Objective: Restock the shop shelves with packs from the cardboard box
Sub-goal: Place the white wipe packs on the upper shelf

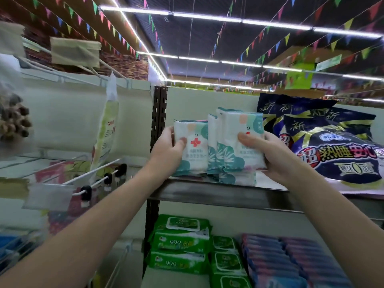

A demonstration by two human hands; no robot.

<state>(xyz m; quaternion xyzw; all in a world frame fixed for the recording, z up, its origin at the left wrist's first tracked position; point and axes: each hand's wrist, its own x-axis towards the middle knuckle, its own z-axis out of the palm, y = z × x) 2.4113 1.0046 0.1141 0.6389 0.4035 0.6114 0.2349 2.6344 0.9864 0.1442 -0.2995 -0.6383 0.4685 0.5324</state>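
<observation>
White-and-teal wipe packs (232,154) stand upright side by side on the upper shelf (207,191); the leftmost pack (194,150) shows a red cross.

This was a shop — metal shelves (218,195) stocked with wipe packs (180,244), peg hooks (91,179) with hanging goods, and bunting (270,42) strung under strip lights (207,17).
</observation>
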